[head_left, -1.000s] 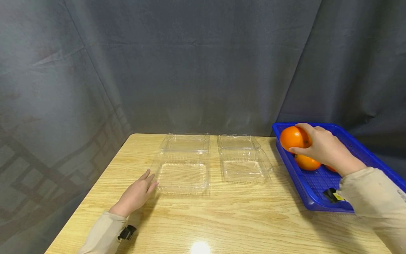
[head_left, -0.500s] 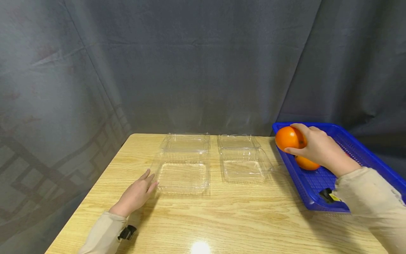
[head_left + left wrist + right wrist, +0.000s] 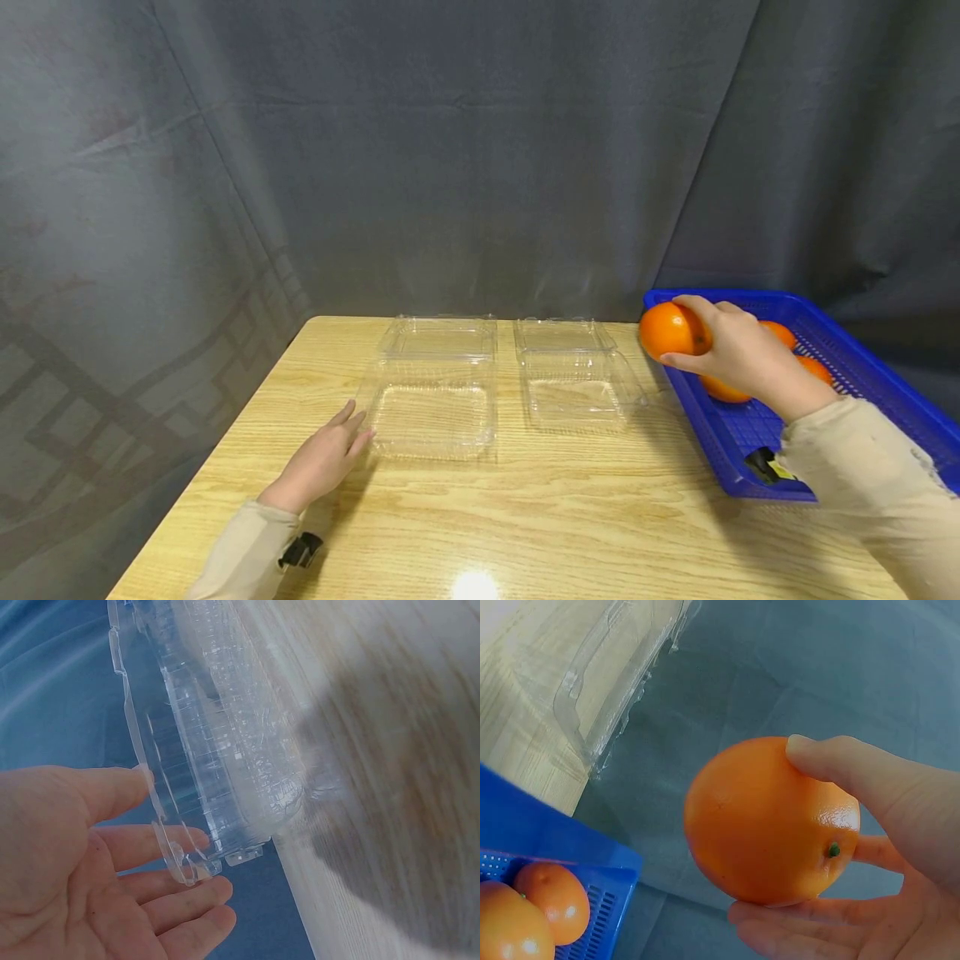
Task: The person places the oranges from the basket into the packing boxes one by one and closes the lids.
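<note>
Orange to boxes: the small box (image 3: 577,393) lies left of the orange (image 3: 663,332) and lower, apart from it; the large box (image 3: 431,417) lies beyond it, farther left
Orange to fingers: on the thumb side and fingertip end of the right hand (image 3: 742,354), off to the left of the palm
Orange's place: over the left rim of the basket (image 3: 693,427), near its far corner, seemingly raised; no long axis to speak of, its stem (image 3: 834,850) facing the palm
Right fingers: parted by the width of the orange and curved round it, thumb on one side and fingers on the other
Left hand (image 3: 318,462): well apart from the orange, at the large box's left edge, fingers loosely spread, thumb touching the rim, nothing gripped
Orange's look: round, smooth, deep orange and glossy, with bright highlights and a small green stub
Boxes: clear, thin, both on the surface (image 3: 592,508), with lids (image 3: 442,336) laid back on the far side
Basket: blue, slotted, more oranges (image 3: 816,368) inside
</note>
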Motion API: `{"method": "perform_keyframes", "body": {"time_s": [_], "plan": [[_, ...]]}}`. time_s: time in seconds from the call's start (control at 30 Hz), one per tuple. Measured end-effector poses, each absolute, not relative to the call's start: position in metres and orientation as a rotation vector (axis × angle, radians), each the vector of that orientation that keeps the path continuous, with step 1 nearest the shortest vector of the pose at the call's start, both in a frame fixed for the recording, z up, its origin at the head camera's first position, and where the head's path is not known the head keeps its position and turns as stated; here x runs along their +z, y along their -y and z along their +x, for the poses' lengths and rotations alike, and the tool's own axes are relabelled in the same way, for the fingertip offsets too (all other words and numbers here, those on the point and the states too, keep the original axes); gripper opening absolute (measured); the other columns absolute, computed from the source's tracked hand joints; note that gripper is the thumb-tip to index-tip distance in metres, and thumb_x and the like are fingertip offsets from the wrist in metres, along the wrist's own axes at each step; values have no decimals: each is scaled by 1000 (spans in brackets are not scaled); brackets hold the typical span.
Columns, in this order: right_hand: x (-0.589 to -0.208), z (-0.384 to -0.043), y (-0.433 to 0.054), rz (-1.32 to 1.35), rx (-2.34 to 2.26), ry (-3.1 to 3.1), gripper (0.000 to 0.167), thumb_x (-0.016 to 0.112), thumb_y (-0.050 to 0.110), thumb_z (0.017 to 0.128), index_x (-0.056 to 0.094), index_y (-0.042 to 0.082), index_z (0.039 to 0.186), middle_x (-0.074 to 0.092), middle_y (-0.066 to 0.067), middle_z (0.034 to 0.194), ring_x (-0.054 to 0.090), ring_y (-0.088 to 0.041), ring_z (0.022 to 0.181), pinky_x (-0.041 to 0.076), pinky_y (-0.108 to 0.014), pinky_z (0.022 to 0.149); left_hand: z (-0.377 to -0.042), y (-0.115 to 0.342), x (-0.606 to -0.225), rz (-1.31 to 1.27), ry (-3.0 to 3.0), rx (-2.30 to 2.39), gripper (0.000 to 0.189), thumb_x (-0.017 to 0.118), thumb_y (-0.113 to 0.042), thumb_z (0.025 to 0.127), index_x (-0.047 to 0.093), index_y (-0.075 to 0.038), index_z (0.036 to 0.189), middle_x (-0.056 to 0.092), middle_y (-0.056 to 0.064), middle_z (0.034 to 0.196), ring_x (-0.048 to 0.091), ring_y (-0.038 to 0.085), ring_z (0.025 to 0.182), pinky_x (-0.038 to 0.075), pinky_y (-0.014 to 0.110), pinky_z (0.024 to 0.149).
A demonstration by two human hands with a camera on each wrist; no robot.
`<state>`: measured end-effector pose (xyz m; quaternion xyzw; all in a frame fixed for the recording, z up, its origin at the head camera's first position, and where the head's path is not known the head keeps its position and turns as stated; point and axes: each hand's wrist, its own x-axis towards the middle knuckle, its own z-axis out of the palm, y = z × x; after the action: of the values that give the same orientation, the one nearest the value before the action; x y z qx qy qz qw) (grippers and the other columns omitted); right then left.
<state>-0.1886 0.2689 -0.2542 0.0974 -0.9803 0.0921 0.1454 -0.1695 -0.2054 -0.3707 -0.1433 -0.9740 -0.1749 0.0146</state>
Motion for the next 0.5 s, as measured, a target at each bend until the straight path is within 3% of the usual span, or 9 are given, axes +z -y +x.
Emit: {"method": "perform_keyframes", "body": {"time_s": [0.5], "plan": [[-256, -187, -259, 352, 265, 2802, 76, 78, 37, 72, 44, 1, 130, 59, -35, 103, 58, -45, 84, 49, -57, 68, -170, 206, -370, -446, 3026, -546, 48, 44, -22, 99, 44, 14, 131, 33, 36, 142, 48, 49, 120, 46, 53, 94]]}}
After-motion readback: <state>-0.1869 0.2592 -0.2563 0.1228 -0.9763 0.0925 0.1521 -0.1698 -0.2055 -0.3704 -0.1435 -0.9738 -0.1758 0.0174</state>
